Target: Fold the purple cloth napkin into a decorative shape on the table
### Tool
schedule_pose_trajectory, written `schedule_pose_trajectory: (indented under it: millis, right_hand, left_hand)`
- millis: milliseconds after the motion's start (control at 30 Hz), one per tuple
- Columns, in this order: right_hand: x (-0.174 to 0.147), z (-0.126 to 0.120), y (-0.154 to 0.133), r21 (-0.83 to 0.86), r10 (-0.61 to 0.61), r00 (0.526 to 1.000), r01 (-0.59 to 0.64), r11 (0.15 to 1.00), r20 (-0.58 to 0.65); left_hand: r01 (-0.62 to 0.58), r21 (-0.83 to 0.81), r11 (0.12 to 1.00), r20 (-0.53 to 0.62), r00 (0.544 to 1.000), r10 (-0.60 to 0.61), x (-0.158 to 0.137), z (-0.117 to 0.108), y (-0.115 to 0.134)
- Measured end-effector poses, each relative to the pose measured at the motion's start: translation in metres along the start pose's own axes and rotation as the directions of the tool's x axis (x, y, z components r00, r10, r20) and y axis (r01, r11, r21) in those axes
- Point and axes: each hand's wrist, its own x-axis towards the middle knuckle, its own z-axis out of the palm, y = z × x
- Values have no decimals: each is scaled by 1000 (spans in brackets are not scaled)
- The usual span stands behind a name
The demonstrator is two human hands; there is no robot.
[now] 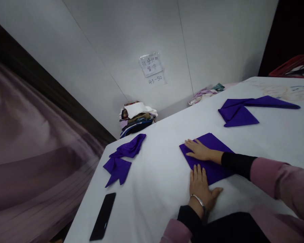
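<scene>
Nearest, pink sleeves over black cuffs, reaching onto white table (pixel 162 175). Left hand (pixel 201 189), silver bracelet at wrist, laid flat with fingers straight and together, thumb spread to the side, fingertips pressing near edge of folded purple napkin (pixel 212 148). Right hand (pixel 199 150) just beyond, palm down on that same napkin, fingers extended and slightly fanned toward its left corner; nothing pinched by either hand, both simply pressing flat. Napkin itself lying flat on table, roughly square, turned corner-on.

Left of napkin and nearer, close to table's front-left edge: black phone (pixel 103 216), face up, screen dark. Left of napkin, well apart: loosely folded purple cloth (pixel 124 157), crumpled into two lobes. Beyond napkin to the right, also well apart: another purple cloth (pixel 245 109) folded into a long pointed shape.

Farther than napkin, past table's far edge: stack of mixed folded fabrics (pixel 136 118) against grey wall, and a small heap of pale cloths (pixel 205 93). Higher on wall, taped paper sign (pixel 152 65) with handwriting, "45-50" beneath. Far right, red basket (pixel 294 65), partly cut off.
</scene>
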Motion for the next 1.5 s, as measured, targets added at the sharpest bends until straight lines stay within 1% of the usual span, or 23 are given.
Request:
schedule_pose_trajectory:
  millis: [67, 133, 200, 300, 367, 467, 533, 600, 700, 800, 933, 1000, 1267, 1500]
  right_hand:
    - [-17, -9, 28, -69, 119, 992, -122, 990, -41]
    - [-35, -14, 54, -124, 204, 976, -213, 969, -80]
    - [-52, -14, 73, -155, 250, 964, -262, 953, -89]
    - [-70, -11, 90, -137, 264, 962, -272, 953, -74]
    - [-72, -13, 102, -95, 282, 954, -292, 952, -101]
    - [-63, -24, 124, -24, 356, 920, -364, 931, -163]
    - [-53, -34, 139, 14, 391, 907, -394, 919, -158]
    - [-43, -43, 149, 37, 408, 903, -407, 913, -132]
    - [-32, -47, 151, 49, 425, 898, -422, 905, -114]
    - [-22, -44, 145, 59, 451, 888, -447, 893, -92]
    - [-13, -39, 137, 62, 509, 857, -505, 861, -81]
    - [-11, -38, 137, 62, 528, 845, -525, 849, -81]
    - [-10, -43, 143, 63, 562, 823, -559, 827, -82]
    - [-8, -40, 139, 41, 582, 806, -581, 813, -108]
  left_hand:
    - [-3, -1, 1000, -8, 1000, 3, 0, 0, 0]
    - [-5, 7, 1000, -6, 1000, 5, 0, 0, -1]
    - [-8, 15, 1000, -6, 1000, 8, 0, 1, -1]
    - [-4, 31, 1000, -21, 1000, 4, 1, 1, -2]
    - [-2, 30, 1000, -26, 1000, 3, 0, 2, -2]
    - [-7, -1, 1000, -29, 1000, 7, 0, 1, -2]
    - [-8, -25, 1000, -31, 999, 7, -1, 1, -2]
    - [-3, -36, 999, -34, 999, 2, -1, 0, -2]
    - [1, -34, 999, -35, 999, -2, -2, -1, -2]
    - [-3, -27, 1000, -28, 1000, 2, -2, -1, -2]
    - [1, -12, 1000, -13, 1000, -1, -2, -4, -1]
    - [6, -6, 1000, -4, 1000, -6, -2, -5, 0]
    - [11, -39, 999, 23, 1000, -10, -3, -13, 3]
    - [29, -65, 998, 27, 999, -27, -3, -16, 7]
